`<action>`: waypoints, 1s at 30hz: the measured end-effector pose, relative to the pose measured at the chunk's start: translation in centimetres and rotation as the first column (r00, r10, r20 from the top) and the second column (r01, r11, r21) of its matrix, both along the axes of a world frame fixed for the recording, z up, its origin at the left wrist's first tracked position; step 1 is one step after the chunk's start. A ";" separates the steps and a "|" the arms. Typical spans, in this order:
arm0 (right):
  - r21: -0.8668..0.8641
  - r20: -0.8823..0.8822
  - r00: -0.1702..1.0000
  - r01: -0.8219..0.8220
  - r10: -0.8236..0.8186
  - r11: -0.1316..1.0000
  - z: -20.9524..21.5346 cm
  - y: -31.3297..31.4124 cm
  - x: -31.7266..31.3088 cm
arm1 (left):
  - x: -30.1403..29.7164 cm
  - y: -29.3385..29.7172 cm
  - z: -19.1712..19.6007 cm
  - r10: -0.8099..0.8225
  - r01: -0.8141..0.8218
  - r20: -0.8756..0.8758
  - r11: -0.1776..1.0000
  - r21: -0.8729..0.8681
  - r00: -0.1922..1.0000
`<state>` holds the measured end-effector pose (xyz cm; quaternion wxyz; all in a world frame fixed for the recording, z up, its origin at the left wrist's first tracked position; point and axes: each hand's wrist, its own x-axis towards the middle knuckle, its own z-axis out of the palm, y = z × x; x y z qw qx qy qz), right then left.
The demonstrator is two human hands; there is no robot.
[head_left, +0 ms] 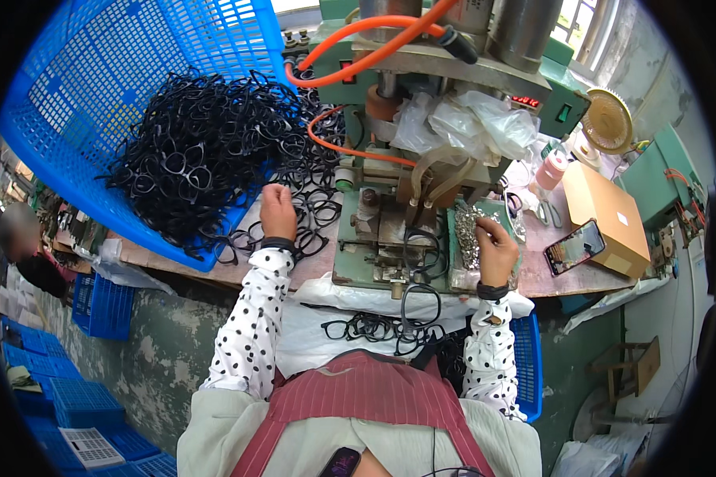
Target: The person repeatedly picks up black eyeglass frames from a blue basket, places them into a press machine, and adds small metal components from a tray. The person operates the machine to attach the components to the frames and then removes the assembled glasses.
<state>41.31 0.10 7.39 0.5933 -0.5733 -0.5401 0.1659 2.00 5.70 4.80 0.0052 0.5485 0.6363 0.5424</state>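
My left hand [278, 215] is closed, its fingers curled beside loose black eyeglass frames [320, 208] on the table; what it grips, if anything, is hidden. My right hand [496, 253] hovers at a green tray of small silvery metal parts [467, 238], thumb and fingers pinched; anything between the fingertips is too small to make out. Between the hands stands a green press machine [358, 266]. One black eyeglass frame [423, 253] sits at its fixture, and another black frame [420, 306] hangs at its front edge. More black frames [366, 327] lie on white cloth over my lap.
A large blue basket [64, 151], tipped toward me, holds a heap of black frames at the left. At the right are a phone [574, 246], a cardboard box [608, 215], scissors [549, 213] and a pink bottle [550, 171]. An orange hose [358, 67] loops over the machine.
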 end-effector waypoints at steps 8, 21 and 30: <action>-0.025 -0.364 0.890 -0.304 0.274 0.953 7.5 -3.3 -6.9 | 8.8 -8.8 7.5 -0.330 0.285 0.201 0.932 0.223 0.922; -0.098 -0.355 0.895 -0.321 0.268 0.942 7.9 -2.7 -9.0 | 13.8 -10.1 9.1 -0.717 0.908 -0.576 0.400 0.122 0.393; -0.024 -0.396 0.875 -0.314 0.279 0.949 7.2 -1.9 -8.8 | 13.9 -9.9 10.5 -0.792 0.964 -0.556 0.255 0.075 0.253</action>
